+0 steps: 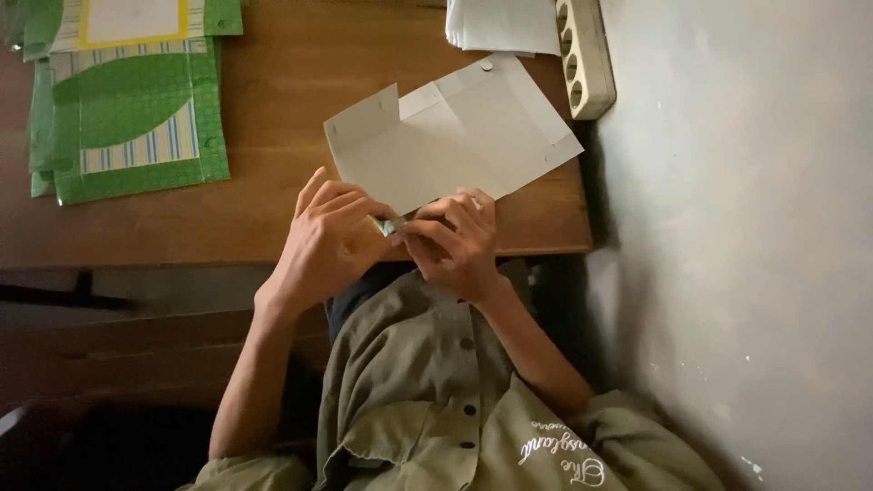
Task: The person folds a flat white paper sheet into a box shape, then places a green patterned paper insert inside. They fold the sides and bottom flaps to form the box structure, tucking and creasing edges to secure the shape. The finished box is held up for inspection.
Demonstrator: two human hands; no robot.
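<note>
At the near edge of the wooden counter (273, 227), I work a flat, die-cut sheet of pale card (455, 136), an unfolded box blank with tabs and creases, which lies tilted with its lower corner hanging toward me. My left hand (323, 241) and right hand (455, 245) meet at that corner, just beside each other, knuckles up. The fingers (341, 195) of my left hand are curled nearly closed, pressing on the card's lower edge. The fingers of my right are bent in a tight pinch on the same edge. Between the two hands a small greenish bit (389, 225) shows; what it is cannot be told, nor which hand has it. To my left on the counter lies a stack of green printed sheets (127, 109) with striped bands, well apart from the card. A stack of white paper (500, 25) sits at the far edge, near a cream power strip (584, 55) against the grey wall (746, 227).

In my judgement, the fold goes best if I keep the card's body flat on the counter, line both thumbs along the scored crease before pressing, and run the pressure outward from the corner so the tab bends cleanly and does not buckle or drag the sheet off the edge.
</note>
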